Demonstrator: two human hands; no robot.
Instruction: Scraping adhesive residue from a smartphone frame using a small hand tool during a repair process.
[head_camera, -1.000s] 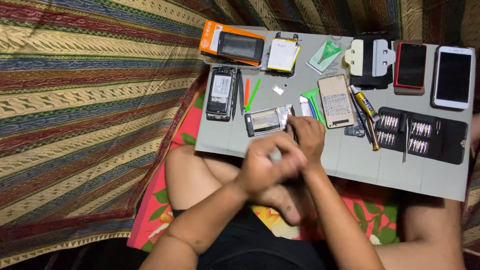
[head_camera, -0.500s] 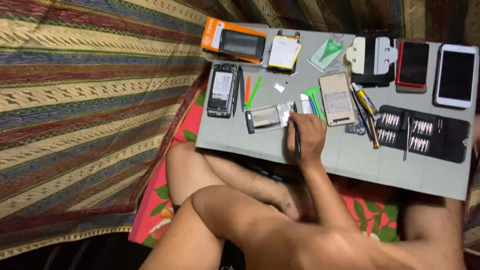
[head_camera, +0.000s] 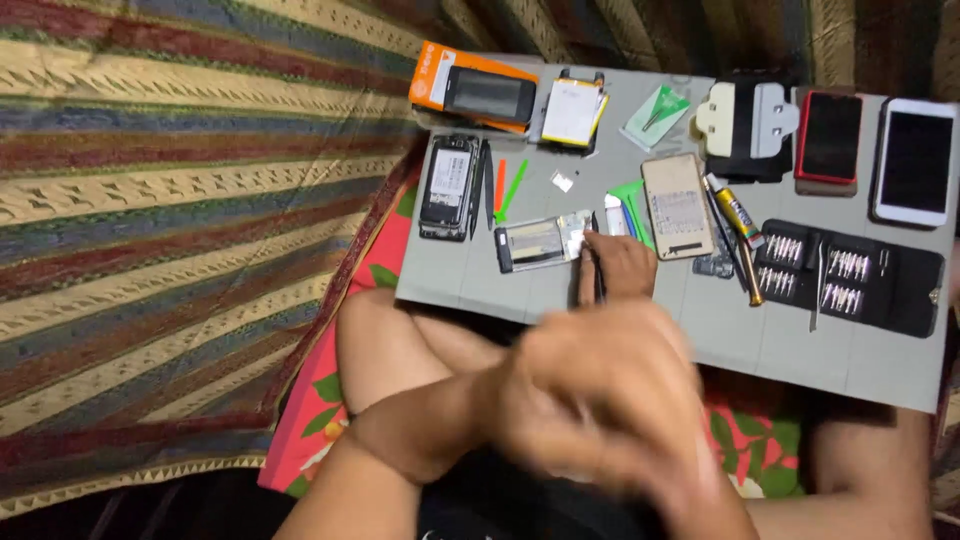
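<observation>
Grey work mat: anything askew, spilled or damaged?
Nothing spilled on the grey mat. The opened phone lies with its back cover off, insides showing, and another opened phone lies at the right hand. The left hand is blurred.

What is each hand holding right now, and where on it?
The right hand holds a thin dark tool by its shaft, tip at the opened phone. The left hand is blurred; whether it holds anything cannot be told.

grey board (head_camera: 640, 320) | phones (head_camera: 914, 162), orange box (head_camera: 478, 88), screwdriver kit (head_camera: 850, 277), opened phone (head_camera: 541, 241), glue tube (head_camera: 737, 210)
</observation>
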